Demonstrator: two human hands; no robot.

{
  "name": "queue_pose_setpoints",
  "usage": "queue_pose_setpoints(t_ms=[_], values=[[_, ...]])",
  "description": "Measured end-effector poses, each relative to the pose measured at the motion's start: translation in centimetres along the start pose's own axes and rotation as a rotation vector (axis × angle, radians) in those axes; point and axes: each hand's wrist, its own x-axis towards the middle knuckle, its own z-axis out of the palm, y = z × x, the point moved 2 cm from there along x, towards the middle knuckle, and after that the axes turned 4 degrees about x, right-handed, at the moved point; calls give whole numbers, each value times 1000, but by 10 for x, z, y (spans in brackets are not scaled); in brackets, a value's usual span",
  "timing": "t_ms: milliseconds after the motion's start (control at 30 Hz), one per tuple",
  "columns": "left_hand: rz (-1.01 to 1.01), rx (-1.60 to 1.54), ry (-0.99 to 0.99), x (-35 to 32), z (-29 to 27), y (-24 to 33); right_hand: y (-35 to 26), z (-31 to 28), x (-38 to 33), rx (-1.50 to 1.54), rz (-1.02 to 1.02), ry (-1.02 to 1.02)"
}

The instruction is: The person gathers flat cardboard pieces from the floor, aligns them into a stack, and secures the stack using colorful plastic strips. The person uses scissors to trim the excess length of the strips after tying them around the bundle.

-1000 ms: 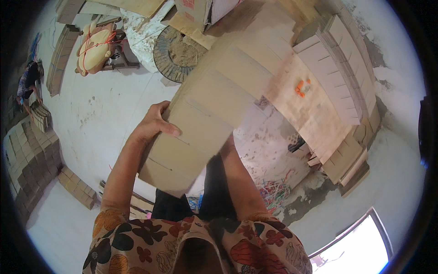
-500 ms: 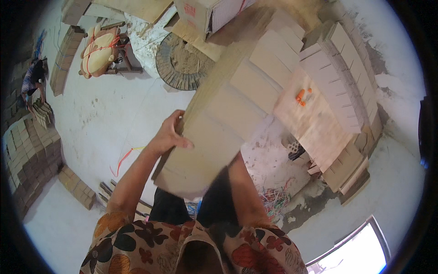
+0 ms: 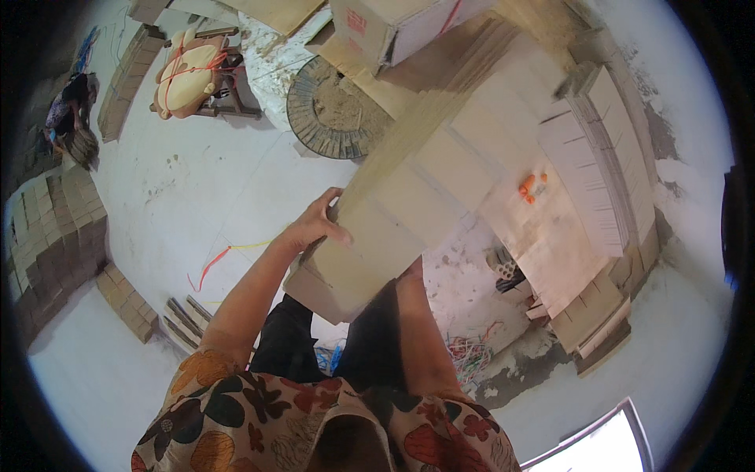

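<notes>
A long, thick stack of tan cardboard sheets (image 3: 393, 228) slants across the middle, overlapping like steps toward the far right. My left hand (image 3: 324, 222) is closed on its left edge near the close end, thumb on top and fingers curling round the side. At the stack's right edge my right hand (image 3: 412, 271) shows only in a small part. Its fingers are hidden by the cardboard, so their grip does not show. Both forearms reach forward over my dark trousers.
A wooden board (image 3: 543, 232) with orange pieces (image 3: 529, 187) lies to the right, beside slotted cardboard stacks (image 3: 586, 169). Far ahead stand a large carton (image 3: 409, 27) and a round ridged tub (image 3: 311, 130). A padded stool (image 3: 189, 79) and a bending person (image 3: 72, 110) are far left.
The whole view has shifted, so the cardboard and surroundings appear slightly farther right. My left hand keeps its hold on the stack. The person at far left has bent lower.
</notes>
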Motion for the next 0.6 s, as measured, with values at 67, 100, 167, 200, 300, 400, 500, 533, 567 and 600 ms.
queue_pose_setpoints(t_ms=[67, 100, 167, 200, 300, 400, 500, 533, 567, 600], values=[[-43, -30, -3, -7, 1, -2, -3, -3, -1, 1, 0, -7], [-45, 101, 37, -8, -1, -7, -4, -5, -1, 1, 4, -4], [-40, 367, 120, -8, -8, -11, -4, -7, -7, -11, 20, 4], [-13, 247, 78, -9, -7, -10, -4, -7, -9, -25, 26, 5], [60, -20, -16, -19, -6, -11, -5, -10, -19, -75, 50, 18], [81, -88, -56, -51, -12, -28, -6, -15, -34, -165, 54, 44], [77, -30, -46, -87, -12, -18, -23, -32, -56, -255, 11, 67], [59, 58, 10, -107, -18, -17, -17, -34, -62, -273, 39, 56], [93, 171, 12, -118, -20, -26, -21, -38, -71, -294, 30, 69], [128, 272, -14, -127, -20, -37, -29, -42, -79, -328, 7, 83]])
